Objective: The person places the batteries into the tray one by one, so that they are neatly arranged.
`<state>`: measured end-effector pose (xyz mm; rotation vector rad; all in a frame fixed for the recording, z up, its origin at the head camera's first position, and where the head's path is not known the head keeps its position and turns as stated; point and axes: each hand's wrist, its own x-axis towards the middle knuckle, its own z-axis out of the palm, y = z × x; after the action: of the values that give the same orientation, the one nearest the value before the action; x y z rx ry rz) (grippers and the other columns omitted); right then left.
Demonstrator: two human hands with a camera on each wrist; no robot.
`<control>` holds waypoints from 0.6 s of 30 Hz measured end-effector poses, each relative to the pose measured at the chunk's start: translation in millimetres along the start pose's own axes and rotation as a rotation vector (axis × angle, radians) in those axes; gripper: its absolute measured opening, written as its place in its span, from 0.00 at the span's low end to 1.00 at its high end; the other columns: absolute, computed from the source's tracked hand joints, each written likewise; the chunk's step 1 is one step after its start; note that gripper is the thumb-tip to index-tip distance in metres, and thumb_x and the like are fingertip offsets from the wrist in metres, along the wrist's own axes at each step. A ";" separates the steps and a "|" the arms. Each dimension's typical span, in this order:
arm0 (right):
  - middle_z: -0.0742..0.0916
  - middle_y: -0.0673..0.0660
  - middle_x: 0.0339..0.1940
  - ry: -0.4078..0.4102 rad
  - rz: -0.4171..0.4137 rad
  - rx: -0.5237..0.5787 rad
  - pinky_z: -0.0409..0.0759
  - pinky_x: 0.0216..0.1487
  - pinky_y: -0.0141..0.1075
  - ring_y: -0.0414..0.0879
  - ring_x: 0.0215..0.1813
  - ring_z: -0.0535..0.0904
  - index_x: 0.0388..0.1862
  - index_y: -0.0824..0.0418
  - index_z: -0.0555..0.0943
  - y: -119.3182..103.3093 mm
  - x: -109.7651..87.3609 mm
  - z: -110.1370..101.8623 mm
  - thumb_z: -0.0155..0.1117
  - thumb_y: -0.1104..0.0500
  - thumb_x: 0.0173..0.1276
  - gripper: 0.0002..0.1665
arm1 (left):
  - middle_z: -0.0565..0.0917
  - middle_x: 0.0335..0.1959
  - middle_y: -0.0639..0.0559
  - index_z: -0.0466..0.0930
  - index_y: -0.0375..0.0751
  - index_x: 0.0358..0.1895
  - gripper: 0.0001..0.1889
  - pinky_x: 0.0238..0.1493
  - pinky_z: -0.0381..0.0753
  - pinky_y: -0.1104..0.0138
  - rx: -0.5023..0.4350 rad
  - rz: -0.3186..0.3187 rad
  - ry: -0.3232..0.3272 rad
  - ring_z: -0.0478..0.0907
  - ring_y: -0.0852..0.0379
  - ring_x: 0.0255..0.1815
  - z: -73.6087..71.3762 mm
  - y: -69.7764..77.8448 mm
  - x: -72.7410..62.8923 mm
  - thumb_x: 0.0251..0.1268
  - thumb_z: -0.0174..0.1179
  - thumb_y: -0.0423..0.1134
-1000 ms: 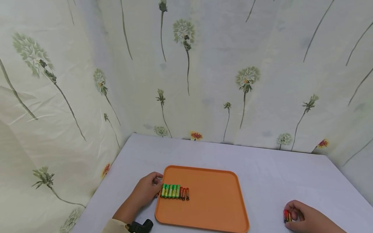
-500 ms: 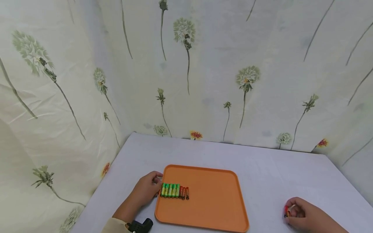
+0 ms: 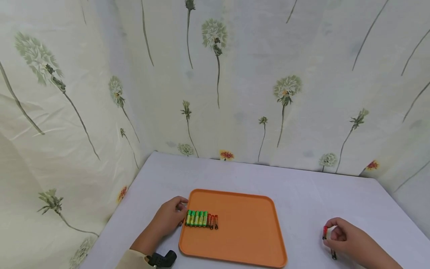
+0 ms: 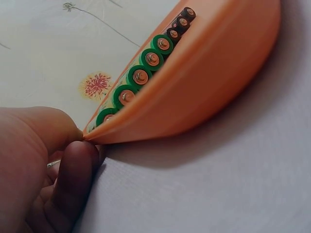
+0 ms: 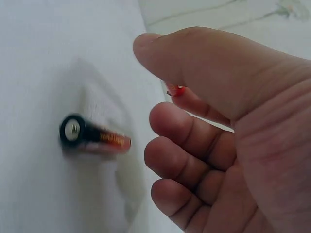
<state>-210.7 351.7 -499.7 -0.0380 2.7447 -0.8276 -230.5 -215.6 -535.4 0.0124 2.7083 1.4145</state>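
My left hand [image 3: 169,218] pinches the left rim of an orange tray [image 3: 248,231] between thumb and finger. Something small and shiny shows among its curled fingers in the left wrist view, too hidden to name. Inside the tray, against its left side, several green-and-yellow batteries [image 3: 197,219] lie in a row, followed by three thinner red-and-black batteries [image 3: 212,222]. Right of the tray, my right hand [image 3: 349,239] pinches a red battery [image 3: 324,232] between thumb and forefinger; only its red end [image 5: 176,91] appears in the right wrist view. Another red-and-black battery [image 5: 97,138] lies on the table below that hand.
A white-covered table [image 3: 302,198] spreads under everything. Floral curtains [image 3: 242,82] hang behind it and along its left side. A black device [image 3: 162,259] is strapped at the left wrist, by the beige sleeve.
My right hand has moved slightly up and left with one red battery. The other red battery now shows apart from it, on the table. The left hand stays at the tray rim.
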 end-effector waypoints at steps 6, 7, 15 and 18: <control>0.81 0.52 0.31 0.008 -0.068 0.000 0.74 0.29 0.33 0.39 0.28 0.75 0.56 0.60 0.76 -13.0 2.6 2.4 0.77 0.47 0.65 0.30 | 0.83 0.40 0.53 0.79 0.44 0.63 0.15 0.31 0.81 0.62 -0.002 -0.018 -0.015 0.81 0.57 0.27 0.5 1.5 -0.2 0.77 0.60 0.40; 0.81 0.52 0.31 0.008 -0.074 0.002 0.74 0.29 0.33 0.39 0.27 0.75 0.56 0.60 0.76 -14.4 4.0 3.4 0.78 0.47 0.64 0.30 | 0.83 0.40 0.53 0.79 0.44 0.63 0.15 0.31 0.81 0.62 -0.003 -0.020 -0.017 0.81 0.57 0.27 0.6 1.6 -0.2 0.77 0.60 0.40; 0.80 0.51 0.31 0.008 -0.097 -0.014 0.72 0.28 0.33 0.40 0.29 0.73 0.57 0.58 0.76 -35.7 16.0 5.8 0.78 0.45 0.64 0.31 | 0.83 0.39 0.54 0.79 0.45 0.62 0.15 0.30 0.81 0.63 0.009 -0.020 0.001 0.81 0.57 0.26 1.3 2.4 0.3 0.77 0.60 0.40; 0.80 0.51 0.31 0.011 -0.120 -0.019 0.72 0.28 0.33 0.40 0.29 0.73 0.57 0.57 0.76 -45.9 21.1 7.8 0.79 0.45 0.63 0.31 | 0.82 0.39 0.53 0.79 0.44 0.62 0.16 0.30 0.81 0.63 0.003 -0.024 -0.001 0.81 0.58 0.27 1.3 3.6 -0.5 0.76 0.61 0.40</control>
<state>-231.4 306.9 -486.2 -0.2040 2.7828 -0.8346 -230.0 -212.5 -533.2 -0.0195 2.7009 1.4031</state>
